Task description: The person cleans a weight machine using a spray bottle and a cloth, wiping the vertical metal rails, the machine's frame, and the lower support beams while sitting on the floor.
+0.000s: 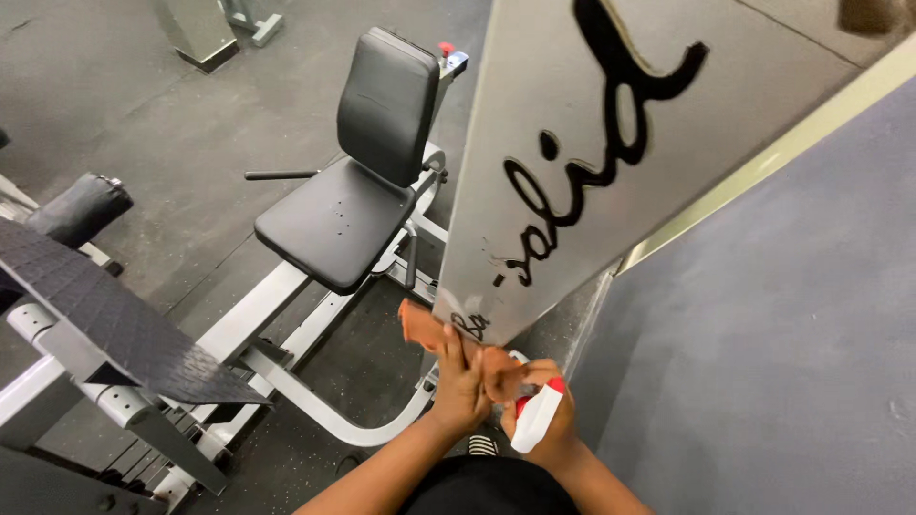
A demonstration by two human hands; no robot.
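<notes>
Left hand presses an orange cloth, grip clenched on it, against the lower edge of the grey panel; right hand grasps a spray bottle; open floor lies leftward beyond the seat.

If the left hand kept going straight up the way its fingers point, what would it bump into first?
The left hand already presses the orange cloth at the lower corner of the grey metal panel. Going on, it would probably slide up that panel's face, though depth is hard to judge.
</notes>
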